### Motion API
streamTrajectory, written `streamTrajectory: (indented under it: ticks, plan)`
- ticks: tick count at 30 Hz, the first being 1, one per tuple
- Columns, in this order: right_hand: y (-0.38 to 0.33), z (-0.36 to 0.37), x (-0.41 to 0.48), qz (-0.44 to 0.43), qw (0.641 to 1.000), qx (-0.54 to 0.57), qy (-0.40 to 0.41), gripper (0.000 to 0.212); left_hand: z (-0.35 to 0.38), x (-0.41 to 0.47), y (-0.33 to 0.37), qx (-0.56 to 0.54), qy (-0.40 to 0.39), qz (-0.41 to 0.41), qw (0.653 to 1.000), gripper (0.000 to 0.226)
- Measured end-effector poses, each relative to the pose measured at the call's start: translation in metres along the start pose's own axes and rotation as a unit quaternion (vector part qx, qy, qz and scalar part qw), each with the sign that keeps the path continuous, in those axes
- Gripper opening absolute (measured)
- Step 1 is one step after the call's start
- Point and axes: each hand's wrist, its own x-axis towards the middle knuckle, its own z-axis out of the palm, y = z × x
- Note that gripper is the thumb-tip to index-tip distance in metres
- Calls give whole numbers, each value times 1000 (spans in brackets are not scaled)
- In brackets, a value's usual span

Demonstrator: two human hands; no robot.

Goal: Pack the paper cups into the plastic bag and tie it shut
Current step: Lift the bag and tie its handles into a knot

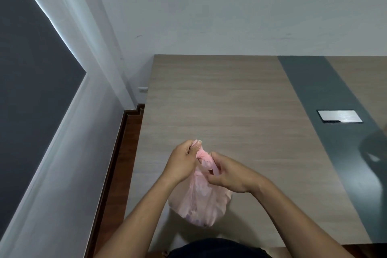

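Observation:
A pale pink plastic bag (199, 201) stands bulging on the wooden table (230, 100) near its front edge. Its top is gathered and twisted into a knot (204, 158) between my hands. My left hand (183, 162) pinches one handle end at the top left of the knot. My right hand (228, 170) grips the other twisted handle just right of it. The paper cups are hidden inside the bag; only faint shapes show through the plastic.
A dark grey strip (326, 121) runs across the table on the right, with a silver cable cover plate (339, 116) set in it. The table's left edge drops to a wooden floor (123, 163) beside a white wall. A wall socket (143, 90) sits low.

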Motion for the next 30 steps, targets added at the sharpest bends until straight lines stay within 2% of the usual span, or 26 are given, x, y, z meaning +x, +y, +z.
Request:
streamTrajectory:
  ticks: [7, 10, 17, 20, 27, 30]
  plan:
    - [11, 15, 8, -63, 987, 2, 147, 30, 2, 2, -8, -15, -40, -60, 997, 45]
    - [13, 13, 9, -101, 979, -9, 178, 20, 0, -1, -8, -22, -52, -91, 994, 50]
    - [39, 12, 27, -122, 959, -98, 235, 25, 4, 0, -16, -88, -29, -129, 987, 51]
    - [48, 18, 34, -108, 944, -162, 267, 36, 10, 2, -20, -80, 3, -140, 987, 52]
    - [66, 18, 36, -16, 912, -266, 313, 56, 4, 14, -37, 60, 115, -164, 978, 46]
    - [79, 15, 34, 25, 919, -259, 296, 60, -3, 18, -41, 70, 129, -149, 978, 47]
